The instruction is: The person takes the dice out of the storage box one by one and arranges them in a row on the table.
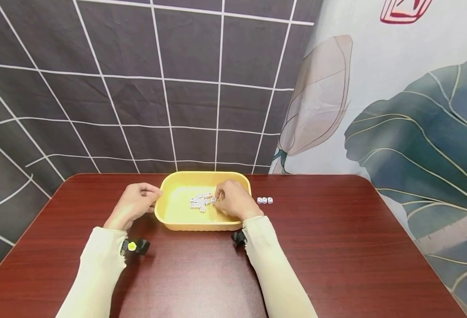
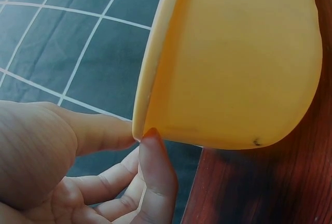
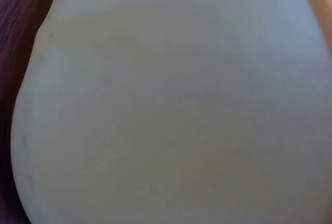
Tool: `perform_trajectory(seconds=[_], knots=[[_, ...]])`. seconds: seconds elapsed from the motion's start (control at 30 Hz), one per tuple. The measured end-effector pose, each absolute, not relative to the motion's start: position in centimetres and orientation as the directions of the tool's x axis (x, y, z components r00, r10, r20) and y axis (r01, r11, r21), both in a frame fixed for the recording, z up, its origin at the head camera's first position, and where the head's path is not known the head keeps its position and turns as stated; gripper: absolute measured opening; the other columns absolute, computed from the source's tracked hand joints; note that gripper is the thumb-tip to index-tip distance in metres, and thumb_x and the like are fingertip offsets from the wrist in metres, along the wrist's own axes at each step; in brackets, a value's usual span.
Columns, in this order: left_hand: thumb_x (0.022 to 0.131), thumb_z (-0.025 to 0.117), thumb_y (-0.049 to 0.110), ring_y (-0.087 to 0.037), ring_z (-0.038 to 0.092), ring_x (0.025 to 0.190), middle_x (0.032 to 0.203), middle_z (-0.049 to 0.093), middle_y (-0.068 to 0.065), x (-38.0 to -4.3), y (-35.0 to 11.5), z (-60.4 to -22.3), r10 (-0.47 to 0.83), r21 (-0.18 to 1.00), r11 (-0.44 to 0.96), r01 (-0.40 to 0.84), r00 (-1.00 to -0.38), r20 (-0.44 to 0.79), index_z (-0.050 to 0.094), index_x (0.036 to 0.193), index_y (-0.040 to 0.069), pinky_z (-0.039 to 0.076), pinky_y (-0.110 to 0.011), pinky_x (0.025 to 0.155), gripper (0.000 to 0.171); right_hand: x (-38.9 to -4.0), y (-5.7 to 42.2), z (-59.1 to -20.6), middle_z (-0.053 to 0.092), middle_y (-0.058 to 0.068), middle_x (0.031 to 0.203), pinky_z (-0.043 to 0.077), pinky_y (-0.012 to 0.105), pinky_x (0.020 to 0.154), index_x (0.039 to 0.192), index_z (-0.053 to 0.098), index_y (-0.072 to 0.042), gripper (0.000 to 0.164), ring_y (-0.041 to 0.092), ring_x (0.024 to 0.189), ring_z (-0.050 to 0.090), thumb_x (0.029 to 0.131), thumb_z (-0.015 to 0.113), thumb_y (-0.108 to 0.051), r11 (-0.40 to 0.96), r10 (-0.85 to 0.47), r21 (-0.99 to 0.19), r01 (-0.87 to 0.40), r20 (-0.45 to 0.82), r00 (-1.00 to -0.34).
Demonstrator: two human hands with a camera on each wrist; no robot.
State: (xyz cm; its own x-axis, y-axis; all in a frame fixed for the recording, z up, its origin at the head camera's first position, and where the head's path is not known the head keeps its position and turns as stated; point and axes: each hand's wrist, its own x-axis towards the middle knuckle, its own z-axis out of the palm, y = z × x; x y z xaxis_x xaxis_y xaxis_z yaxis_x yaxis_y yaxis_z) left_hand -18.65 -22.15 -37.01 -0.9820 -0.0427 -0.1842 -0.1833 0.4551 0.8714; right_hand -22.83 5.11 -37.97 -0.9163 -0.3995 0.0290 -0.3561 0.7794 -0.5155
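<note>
Left hand (image 1: 133,203) pinches the rim of the yellow tray (image 1: 173,213) on the table (image 1: 336,247). Right hand (image 1: 235,201), inside it, pinches a die (image 1: 214,200) beside the loose dice (image 1: 197,205); three lined-up dice (image 1: 264,200) lie right of the tray.

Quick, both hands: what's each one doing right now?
Left hand: closed, pinching the rim of the yellow tub.
Right hand: closed, fingertips pinching a white die inside the tub.
</note>
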Motion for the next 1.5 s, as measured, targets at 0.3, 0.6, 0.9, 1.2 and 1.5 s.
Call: perform_trajectory(seconds=[0.3,0.6,0.9,1.2,1.5], knots=[[0.1,0.057,0.012,-0.011,0.068,0.076,0.102,0.072,-0.019,-18.5,-22.4,-37.2,-0.047,0.876,0.445,-0.186,-0.982,-0.185,0.061,0.121,-0.012,0.061,-0.024,0.07,0.032,-22.5,5.6,-37.0,0.052,-0.004,0.07,0.039,0.022,0.063,0.08,0.07,-0.01,0.011,0.01,0.07,0.049,0.08,0.081,-0.009,0.732,-0.46,-0.536,-0.421,0.069,-0.885],[0.1,0.059,0.013,-0.009,0.067,0.076,0.106,0.071,-0.02,-18.6,-22.2,-36.9,-0.051,0.873,0.454,-0.177,-0.984,-0.173,0.062,0.122,-0.012,0.062,-0.024,0.071,0.033,-22.7,7.4,-36.0,0.051,-0.004,0.068,0.04,0.021,0.065,0.082,0.071,-0.011,0.011,0.009,0.068,0.049,0.078,0.082,-0.01,0.68,-0.505,-0.553,-0.482,0.124,-0.854],[0.1,0.057,0.013,-0.01,0.067,0.078,0.108,0.07,-0.022,-18.6,-22.1,-36.9,-0.047,0.872,0.458,-0.176,-0.984,-0.174,0.062,0.122,-0.012,0.061,-0.023,0.071,0.033,-22.6,9.0,-35.5,0.055,-0.003,0.071,0.042,0.022,0.066,0.086,0.072,-0.012,0.008,0.01,0.07,0.051,0.082,0.08,-0.011,0.666,-0.495,-0.579,-0.47,0.127,-0.859],[0.1,0.057,0.013,-0.01,0.067,0.078,0.109,0.07,-0.023,-18.7,-22.1,-37.0,-0.048,0.869,0.464,-0.173,-0.984,-0.171,0.062,0.121,-0.012,0.061,-0.024,0.071,0.032,-22.5,10.5,-34.9,0.055,-0.001,0.074,0.044,0.025,0.067,0.088,0.073,-0.013,0.007,0.012,0.071,0.052,0.083,0.078,-0.01,0.677,-0.457,-0.599,-0.427,0.113,-0.882],[0.1,0.057,0.012,-0.009,0.066,0.077,0.108,0.071,-0.022,-18.7,-22.1,-37.1,-0.049,0.867,0.466,-0.174,-0.984,-0.172,0.062,0.121,-0.011,0.06,-0.023,0.071,0.032,-22.6,12.3,-34.7,0.057,0.0,0.073,0.044,0.025,0.065,0.089,0.074,-0.015,0.011,0.014,0.07,0.053,0.082,0.073,-0.006,0.67,-0.417,-0.629,-0.394,0.119,-0.901]])
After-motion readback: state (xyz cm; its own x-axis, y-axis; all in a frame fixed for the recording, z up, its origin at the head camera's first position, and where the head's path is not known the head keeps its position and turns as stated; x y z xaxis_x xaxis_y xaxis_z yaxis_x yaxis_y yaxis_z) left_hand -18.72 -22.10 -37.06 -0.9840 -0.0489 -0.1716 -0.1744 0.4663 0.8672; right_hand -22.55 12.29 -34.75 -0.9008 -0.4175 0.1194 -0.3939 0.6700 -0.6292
